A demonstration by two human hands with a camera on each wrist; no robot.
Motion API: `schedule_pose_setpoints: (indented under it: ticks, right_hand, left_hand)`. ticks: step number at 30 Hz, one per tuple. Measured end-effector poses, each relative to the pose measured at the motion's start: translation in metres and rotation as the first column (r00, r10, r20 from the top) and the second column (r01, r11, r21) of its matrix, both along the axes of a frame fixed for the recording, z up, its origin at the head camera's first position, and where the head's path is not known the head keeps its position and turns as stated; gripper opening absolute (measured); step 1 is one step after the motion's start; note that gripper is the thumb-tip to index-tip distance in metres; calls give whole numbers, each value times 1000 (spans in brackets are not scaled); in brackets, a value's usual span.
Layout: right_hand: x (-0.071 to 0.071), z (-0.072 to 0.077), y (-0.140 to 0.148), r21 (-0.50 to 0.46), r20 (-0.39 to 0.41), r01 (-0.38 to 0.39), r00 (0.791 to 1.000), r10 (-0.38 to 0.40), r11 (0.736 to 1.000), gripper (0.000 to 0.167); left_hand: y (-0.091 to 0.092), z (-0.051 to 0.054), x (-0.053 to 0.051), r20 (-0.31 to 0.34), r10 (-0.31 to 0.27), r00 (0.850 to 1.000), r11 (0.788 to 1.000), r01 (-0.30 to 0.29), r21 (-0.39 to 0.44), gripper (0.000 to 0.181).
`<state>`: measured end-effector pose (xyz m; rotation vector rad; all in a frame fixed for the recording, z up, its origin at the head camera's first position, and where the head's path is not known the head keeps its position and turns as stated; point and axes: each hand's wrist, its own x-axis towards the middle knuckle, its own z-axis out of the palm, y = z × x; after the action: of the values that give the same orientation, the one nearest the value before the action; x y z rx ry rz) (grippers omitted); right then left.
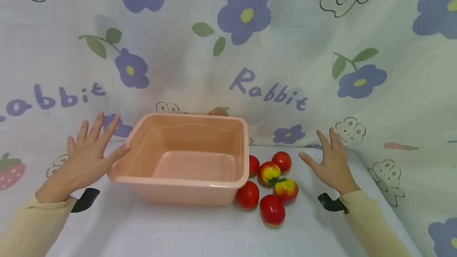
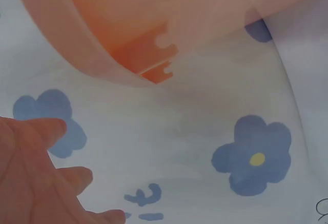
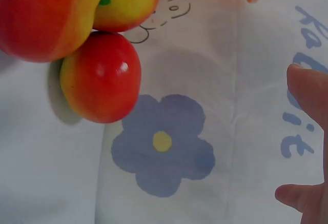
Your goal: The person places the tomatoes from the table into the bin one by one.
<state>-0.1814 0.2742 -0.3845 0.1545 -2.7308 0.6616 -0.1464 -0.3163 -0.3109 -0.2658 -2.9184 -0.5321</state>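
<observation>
A pink rectangular basin [image 1: 185, 195], with nothing inside it, stands on the white table. My left hand [image 1: 87, 160] is spread beside the basin's left side, its thumb near the rim; whether they touch I cannot tell. The left wrist view has the fingers of that hand [image 2: 41, 178] at lower left, under the basin's rim [image 2: 56, 29]. Several red and red-yellow fruits [image 1: 272, 210] lie at the basin's right. To their right my right hand [image 1: 332, 165] is held with fingers apart, holding nothing; its fingers [image 3: 312, 93] show at the right edge of the right wrist view, away from a fruit [image 3: 101, 77].
Behind the table hangs a pale cloth [image 1: 178, 50] printed with blue flowers, rabbits and lettering. The white tabletop [image 1: 171, 233] runs forward of the basin and fruits. A dark band [image 1: 330, 202] sits at the right wrist, another [image 1: 85, 200] at the left.
</observation>
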Motion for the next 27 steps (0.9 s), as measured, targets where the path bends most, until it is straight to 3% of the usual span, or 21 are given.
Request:
schedule_pose_setpoints:
  ticks: [12,20,27]
  right_hand:
    - [-8,-2,-18,-24,50,-5,999,7,1000,93]
    - [-12,-12,-28,-72,139,-10,990,20,997,94]
    - [-19,-22,-37,-153,234,-2,971,38,988,96]
  left_hand:
    - [4,-2,4,-22,-6,1000,998,8,67,82]
    - [6,-17,12,-73,-30,997,985,42,165,76]
    - [9,-29,18,-118,-76,990,959,105,264,69]
